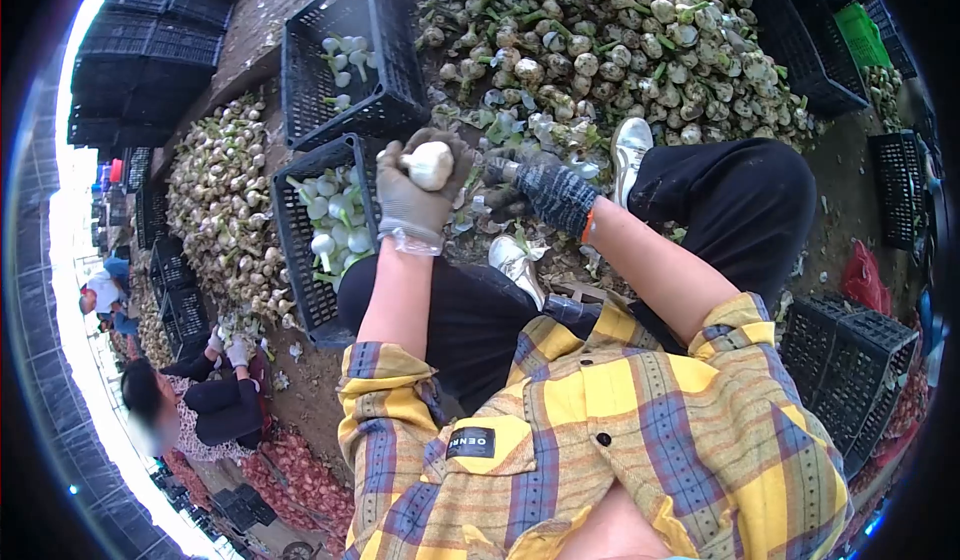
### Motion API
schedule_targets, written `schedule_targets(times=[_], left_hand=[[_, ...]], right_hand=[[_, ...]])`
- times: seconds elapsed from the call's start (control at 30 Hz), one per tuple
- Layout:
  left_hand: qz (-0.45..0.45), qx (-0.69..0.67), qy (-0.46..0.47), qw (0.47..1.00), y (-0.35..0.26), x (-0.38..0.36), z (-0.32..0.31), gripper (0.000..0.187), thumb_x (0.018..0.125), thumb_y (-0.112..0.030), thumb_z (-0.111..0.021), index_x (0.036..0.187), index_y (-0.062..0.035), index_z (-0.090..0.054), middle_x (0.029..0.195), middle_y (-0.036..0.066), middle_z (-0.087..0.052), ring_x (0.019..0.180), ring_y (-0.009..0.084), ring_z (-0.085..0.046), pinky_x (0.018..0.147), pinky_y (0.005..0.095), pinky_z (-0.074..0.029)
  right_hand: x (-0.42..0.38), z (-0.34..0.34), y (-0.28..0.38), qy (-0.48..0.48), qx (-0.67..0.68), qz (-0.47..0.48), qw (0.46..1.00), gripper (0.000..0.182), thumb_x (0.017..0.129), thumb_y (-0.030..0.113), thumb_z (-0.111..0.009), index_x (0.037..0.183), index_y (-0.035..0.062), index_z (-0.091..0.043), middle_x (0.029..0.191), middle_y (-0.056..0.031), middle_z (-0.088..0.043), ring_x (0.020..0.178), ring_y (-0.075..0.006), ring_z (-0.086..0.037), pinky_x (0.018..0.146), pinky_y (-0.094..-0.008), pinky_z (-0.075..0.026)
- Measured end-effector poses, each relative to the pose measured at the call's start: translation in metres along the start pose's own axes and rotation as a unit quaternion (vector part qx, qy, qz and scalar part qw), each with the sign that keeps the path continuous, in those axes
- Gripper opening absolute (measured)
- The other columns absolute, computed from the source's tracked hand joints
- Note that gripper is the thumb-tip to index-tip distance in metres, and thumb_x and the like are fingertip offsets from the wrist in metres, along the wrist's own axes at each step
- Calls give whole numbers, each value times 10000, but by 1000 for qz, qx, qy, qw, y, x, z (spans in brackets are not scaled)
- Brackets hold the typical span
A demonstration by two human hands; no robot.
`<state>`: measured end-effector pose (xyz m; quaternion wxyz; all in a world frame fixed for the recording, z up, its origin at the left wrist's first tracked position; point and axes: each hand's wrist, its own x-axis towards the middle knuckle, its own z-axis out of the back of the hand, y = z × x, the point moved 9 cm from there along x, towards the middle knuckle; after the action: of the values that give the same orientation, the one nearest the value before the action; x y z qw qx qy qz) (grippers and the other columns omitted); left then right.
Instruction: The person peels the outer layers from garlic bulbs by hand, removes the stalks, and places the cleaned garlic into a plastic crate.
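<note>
My left hand, in a dirty pale work glove, is closed round a whitish garlic bulb. Just right of it, my right hand wears a dark grey knit glove with an orange cuff. Its fingers are curled, and a small greyish piece shows at their tips; I cannot make out what it is. Below my left hand stands a black crate holding several cleaned white garlic bulbs. Beyond both hands lies a large heap of soiled garlic bulbs with green stem stubs.
Another black crate with a few white bulbs stands further off. A second garlic heap spreads at the left. A person in gloves works at the lower left. Black crates and a red bag stand at the right.
</note>
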<state>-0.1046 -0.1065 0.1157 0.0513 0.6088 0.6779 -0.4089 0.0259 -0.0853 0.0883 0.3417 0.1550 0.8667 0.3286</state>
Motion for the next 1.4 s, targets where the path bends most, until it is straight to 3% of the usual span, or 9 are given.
schedule_targets(times=[0.23, 0.4, 0.57, 0.8, 0.97, 1.03, 1.13, 1.23, 1.4], left_hand=[[-232, -124, -122, 957, -150, -24, 107, 531, 895, -473, -350, 1135, -18, -482, 1106, 205, -546, 993, 339, -548, 804, 497, -489], [-170, -114, -15, 979, -126, -46, 2, 485, 894, -391, -384, 1111, 38, -447, 1105, 227, -519, 1043, 355, -510, 831, 483, -485], [-85, -65, -12, 994, -61, -7, -58, 365, 900, -336, -409, 1035, 3, -403, 1030, 204, -517, 941, 363, -546, 767, 484, -507], [-3, -62, -75, 995, -11, 34, -38, 384, 903, -314, -416, 1073, 28, -459, 1069, 194, -555, 991, 350, -559, 832, 489, -475], [21, -101, 99, 990, -23, 24, -78, 388, 917, -324, -423, 1112, 4, -494, 1099, 170, -562, 1001, 313, -549, 807, 452, -483], [-3, -85, 25, 996, -27, 26, -69, 389, 914, -360, -438, 1099, -27, -517, 1062, 163, -578, 943, 304, -564, 764, 425, -496], [26, -82, 7, 996, -17, 31, -63, 397, 915, -362, -439, 1107, -22, -511, 1057, 161, -578, 955, 307, -564, 777, 414, -493], [21, -62, 7, 998, -13, 32, -68, 384, 919, -353, -438, 1103, -24, -510, 1055, 161, -578, 950, 303, -564, 768, 395, -495], [21, -71, 20, 997, -12, 33, -71, 375, 921, -339, -432, 1103, -21, -511, 1069, 168, -575, 969, 301, -561, 772, 397, -497]], right_hand=[[-23, 49, -38, -88, -18, -45, 995, 399, 875, 344, -544, 1118, 28, -525, 995, -159, -596, 842, -236, -613, 664, -359, -524], [-19, 90, -38, -168, -406, 42, 897, 555, 789, 436, -591, 1137, 5, -561, 1053, -193, -616, 985, -317, -584, 870, -373, -439], [3, 134, -46, -153, -652, -121, 733, 636, 735, 393, -619, 1240, 35, -477, 1187, -269, -510, 1124, -376, -488, 940, -391, -400], [56, 186, -26, -279, -686, -88, 666, 851, 711, 384, -648, 1404, 145, -216, 1414, -261, -224, 1294, -383, -277, 1057, -421, -264], [108, 209, -31, -286, -710, -53, 641, 849, 727, 388, -630, 1417, 198, -172, 1427, -260, -192, 1263, -414, -323, 1028, -436, -311], [127, 220, -76, -218, -648, -131, 718, 794, 699, 389, -668, 1370, 180, -300, 1370, -256, -310, 1255, -371, -356, 1028, -410, -313], [124, 177, -128, -51, -783, -181, 593, 640, 698, 425, -659, 1244, 139, -487, 1231, -220, -500, 1146, -325, -492, 980, -396, -370], [90, 120, -97, 130, -731, -129, 657, 551, 803, 450, -510, 1193, 61, -513, 1206, -167, -543, 1070, -315, -553, 923, -380, -430], [110, 165, 36, -258, -729, 61, 631, 350, 806, 316, -541, 1046, 62, -555, 1020, -189, -572, 921, -326, -587, 788, -441, -475]])
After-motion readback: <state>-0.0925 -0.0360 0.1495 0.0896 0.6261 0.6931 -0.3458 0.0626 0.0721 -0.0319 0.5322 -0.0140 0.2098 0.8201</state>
